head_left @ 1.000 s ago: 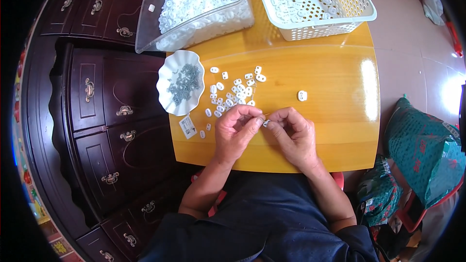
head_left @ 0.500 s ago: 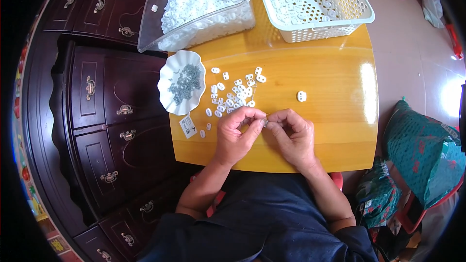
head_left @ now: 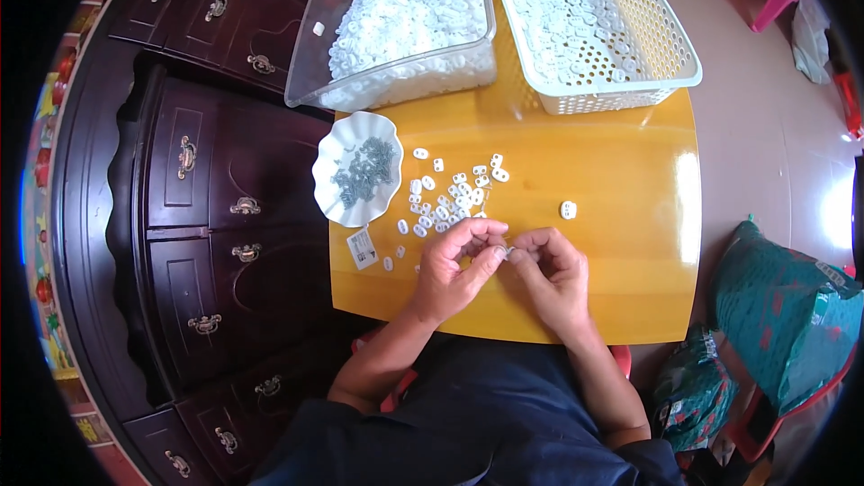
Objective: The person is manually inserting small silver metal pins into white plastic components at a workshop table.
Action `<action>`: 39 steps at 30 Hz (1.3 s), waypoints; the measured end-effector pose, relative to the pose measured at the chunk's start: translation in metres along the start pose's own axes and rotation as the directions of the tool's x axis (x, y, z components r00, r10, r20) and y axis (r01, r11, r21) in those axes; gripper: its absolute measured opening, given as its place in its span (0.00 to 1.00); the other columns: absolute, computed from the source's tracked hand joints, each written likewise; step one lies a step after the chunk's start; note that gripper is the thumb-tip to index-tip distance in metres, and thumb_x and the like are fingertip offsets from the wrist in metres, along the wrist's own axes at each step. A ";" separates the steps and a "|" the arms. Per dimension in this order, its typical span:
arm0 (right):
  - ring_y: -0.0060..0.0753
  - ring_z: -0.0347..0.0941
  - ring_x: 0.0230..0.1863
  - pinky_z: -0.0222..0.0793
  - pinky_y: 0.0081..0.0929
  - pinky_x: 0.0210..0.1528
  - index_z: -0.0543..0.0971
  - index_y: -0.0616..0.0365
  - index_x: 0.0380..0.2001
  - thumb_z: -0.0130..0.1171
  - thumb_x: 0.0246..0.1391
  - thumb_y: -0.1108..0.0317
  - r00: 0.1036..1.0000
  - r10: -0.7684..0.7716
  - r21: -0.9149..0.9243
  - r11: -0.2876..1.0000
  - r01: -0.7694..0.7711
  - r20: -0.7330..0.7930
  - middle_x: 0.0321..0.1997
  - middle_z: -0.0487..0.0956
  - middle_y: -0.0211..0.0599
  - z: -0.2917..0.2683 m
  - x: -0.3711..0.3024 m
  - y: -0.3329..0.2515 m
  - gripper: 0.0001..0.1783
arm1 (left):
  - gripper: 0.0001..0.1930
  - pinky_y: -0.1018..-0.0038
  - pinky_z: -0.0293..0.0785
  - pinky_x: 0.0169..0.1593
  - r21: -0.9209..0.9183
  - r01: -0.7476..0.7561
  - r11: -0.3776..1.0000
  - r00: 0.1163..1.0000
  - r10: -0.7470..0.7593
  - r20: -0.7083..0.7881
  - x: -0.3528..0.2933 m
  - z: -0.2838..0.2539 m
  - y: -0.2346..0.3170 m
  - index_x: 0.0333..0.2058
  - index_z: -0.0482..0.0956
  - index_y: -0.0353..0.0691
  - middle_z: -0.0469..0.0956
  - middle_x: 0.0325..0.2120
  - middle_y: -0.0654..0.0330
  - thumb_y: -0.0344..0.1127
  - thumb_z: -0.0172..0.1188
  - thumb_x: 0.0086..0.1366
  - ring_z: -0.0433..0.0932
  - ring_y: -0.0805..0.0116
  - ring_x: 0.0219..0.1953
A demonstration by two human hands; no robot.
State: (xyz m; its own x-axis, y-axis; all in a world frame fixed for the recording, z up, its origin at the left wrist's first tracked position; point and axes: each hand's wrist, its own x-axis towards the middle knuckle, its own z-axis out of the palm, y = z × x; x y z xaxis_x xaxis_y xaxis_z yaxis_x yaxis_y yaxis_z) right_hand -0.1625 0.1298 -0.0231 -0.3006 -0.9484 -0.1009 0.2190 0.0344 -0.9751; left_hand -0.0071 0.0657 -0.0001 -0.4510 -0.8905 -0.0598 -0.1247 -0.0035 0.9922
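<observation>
A small, partly hidden white piece is grasped at the fingertips of the left hand and right hand, and is best steadied by light, opposed pressure.

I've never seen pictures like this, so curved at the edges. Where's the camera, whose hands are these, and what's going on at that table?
There's no machine at work: the left hand and right hand belong to the person wearing the camera. It sits on their head, looking down through a fisheye lens, which bends straight edges.

On the yellow table are a wavy-edged white dish of small grey pieces, loose white two-holed pieces and a printed label. Beyond, a clear bin and perforated basket hold many white pieces.

Both hands' fingers pinch a tiny pale piece, mostly hidden.
</observation>
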 end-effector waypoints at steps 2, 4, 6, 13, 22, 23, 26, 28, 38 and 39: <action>0.08 0.68 0.26 0.66 0.13 0.29 0.79 0.62 0.36 0.63 0.61 0.78 1.000 0.028 0.082 0.996 -0.028 -0.003 0.26 0.78 0.21 0.000 -0.001 -0.001 0.02 | 0.09 0.80 0.76 0.40 0.013 0.004 1.000 1.000 -0.004 -0.019 0.000 0.001 0.003 0.45 0.80 0.33 0.81 0.33 0.64 0.25 0.63 0.67 0.79 0.80 0.34; 0.08 0.69 0.28 0.66 0.13 0.31 0.79 0.63 0.37 0.62 0.62 0.78 0.998 0.065 0.162 0.985 -0.064 -0.002 0.28 0.78 0.21 0.000 -0.001 -0.004 0.02 | 0.09 0.81 0.76 0.39 0.024 0.016 1.000 0.999 -0.015 -0.038 -0.001 0.001 0.004 0.44 0.80 0.33 0.81 0.32 0.64 0.25 0.64 0.66 0.78 0.80 0.33; 0.08 0.69 0.31 0.66 0.12 0.34 0.78 0.64 0.39 0.60 0.63 0.80 0.996 0.088 0.258 0.963 -0.078 -0.029 0.31 0.78 0.22 0.001 0.000 -0.006 0.03 | 0.05 0.81 0.75 0.41 0.104 0.023 0.994 0.997 -0.030 0.066 -0.003 -0.003 0.004 0.41 0.80 0.31 0.81 0.32 0.64 0.24 0.63 0.67 0.78 0.81 0.35; 0.09 0.69 0.30 0.66 0.13 0.34 0.78 0.64 0.39 0.60 0.62 0.80 0.999 0.043 0.153 0.987 -0.042 -0.006 0.30 0.77 0.22 -0.002 -0.001 -0.002 0.03 | 0.02 0.82 0.73 0.34 0.177 -0.005 0.984 0.999 -0.004 0.049 0.001 0.002 0.006 0.34 0.80 0.32 0.81 0.27 0.65 0.25 0.64 0.66 0.76 0.83 0.30; 0.33 0.78 0.26 0.74 0.26 0.31 0.82 0.60 0.38 0.65 0.53 0.80 0.947 -0.320 -0.368 0.878 0.305 0.022 0.31 0.82 0.40 0.000 0.001 -0.012 0.08 | 0.02 0.83 0.67 0.28 -0.007 0.134 0.991 0.990 -0.134 -0.033 0.003 0.006 0.001 0.31 0.80 0.34 0.77 0.23 0.71 0.24 0.63 0.64 0.71 0.86 0.25; 0.38 0.79 0.28 0.76 0.29 0.32 0.83 0.60 0.38 0.66 0.52 0.80 0.937 -0.348 -0.419 0.846 0.330 0.037 0.32 0.83 0.41 -0.001 0.001 -0.012 0.10 | 0.03 0.84 0.66 0.28 -0.018 0.151 0.988 0.988 -0.152 -0.027 0.003 0.006 -0.001 0.30 0.79 0.34 0.76 0.23 0.72 0.24 0.63 0.64 0.70 0.87 0.25; 0.42 0.81 0.30 0.77 0.33 0.33 0.84 0.59 0.39 0.68 0.50 0.79 0.906 -0.419 -0.484 0.780 0.396 0.064 0.33 0.84 0.42 -0.002 0.003 -0.010 0.11 | 0.04 0.84 0.64 0.28 -0.049 0.185 0.982 0.982 -0.186 -0.015 0.001 0.007 -0.001 0.30 0.79 0.34 0.75 0.23 0.73 0.26 0.63 0.65 0.68 0.87 0.25; 0.42 0.81 0.30 0.78 0.33 0.33 0.84 0.59 0.39 0.68 0.49 0.78 0.883 -0.464 -0.500 0.748 0.436 0.074 0.32 0.84 0.41 -0.003 0.003 -0.008 0.11 | 0.05 0.84 0.64 0.28 -0.068 0.201 0.977 0.979 -0.202 -0.007 0.000 0.007 0.003 0.30 0.79 0.35 0.74 0.23 0.73 0.27 0.63 0.66 0.67 0.87 0.25; 0.14 0.75 0.28 0.71 0.17 0.32 0.84 0.64 0.35 0.66 0.58 0.78 0.993 -0.050 -0.026 0.999 0.047 -0.110 0.26 0.82 0.29 -0.007 -0.002 0.001 0.02 | 0.03 0.79 0.68 0.26 0.222 0.001 0.975 1.000 -0.004 0.012 -0.011 -0.018 0.008 0.31 0.81 0.35 0.78 0.22 0.66 0.25 0.66 0.64 0.73 0.83 0.23; 0.12 0.74 0.28 0.70 0.16 0.32 0.84 0.65 0.35 0.65 0.60 0.78 0.994 0.021 0.053 0.998 -0.015 -0.107 0.26 0.81 0.25 -0.008 -0.002 0.002 0.02 | 0.02 0.79 0.69 0.26 0.375 -0.053 0.926 0.999 0.052 0.012 -0.012 -0.023 0.009 0.32 0.81 0.35 0.78 0.23 0.65 0.24 0.66 0.62 0.74 0.80 0.22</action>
State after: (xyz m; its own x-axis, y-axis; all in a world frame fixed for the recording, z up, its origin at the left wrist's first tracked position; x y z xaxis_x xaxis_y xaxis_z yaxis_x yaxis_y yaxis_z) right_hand -0.1686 0.1338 -0.0267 -0.3939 -0.9081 -0.1420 0.2728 0.0321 -0.9615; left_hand 0.0177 0.0659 0.0120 -0.4674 -0.8840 -0.0096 -0.4228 0.2140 0.8806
